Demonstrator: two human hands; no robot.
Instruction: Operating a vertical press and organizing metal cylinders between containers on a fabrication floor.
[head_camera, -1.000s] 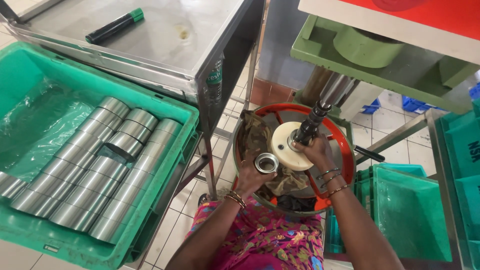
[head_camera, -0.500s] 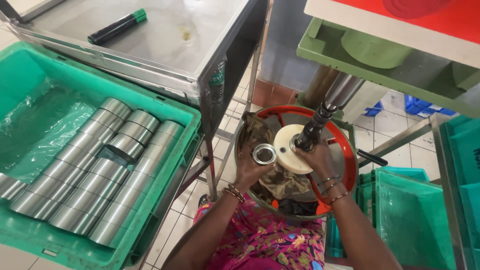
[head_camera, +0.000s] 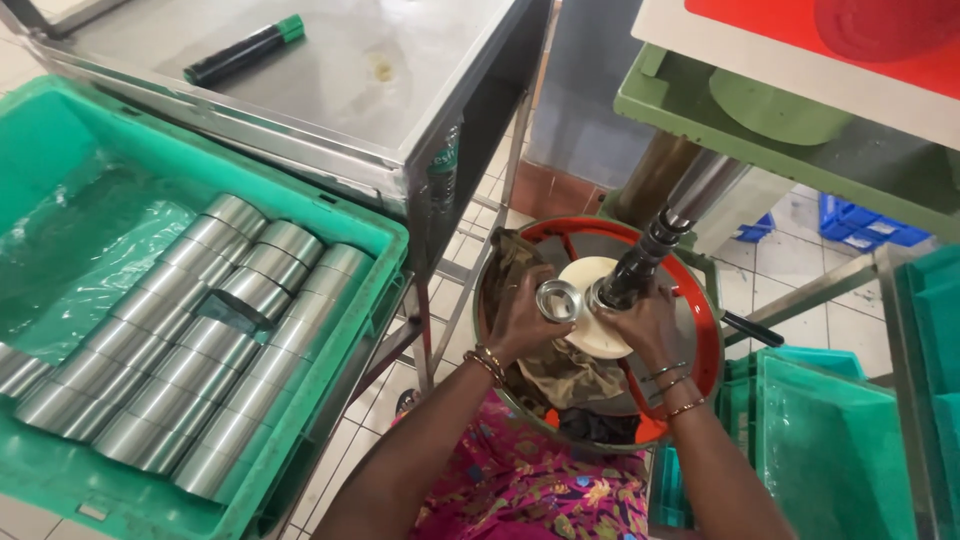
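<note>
My left hand (head_camera: 524, 318) grips a short shiny metal ring (head_camera: 558, 299) and holds it over a cream round disc (head_camera: 590, 330) at the middle of a red-rimmed machine table (head_camera: 700, 340). My right hand (head_camera: 640, 322) rests on the disc at the foot of a dark spindle (head_camera: 640, 262) that comes down from the machine above, its fingers around a second metal piece there. A brown cloth (head_camera: 545, 375) lies under my left hand.
A green crate (head_camera: 370, 235) at the left holds several rows of shiny metal cylinders (head_camera: 190, 330). Behind it stands a steel table (head_camera: 330, 90) with a black and green marker (head_camera: 243, 48). More green crates (head_camera: 830, 450) stand at the right.
My left hand has brought the metal ring up and to the right, close beside the spindle. My right hand stays at the spindle's foot. The view has shifted slightly.
</note>
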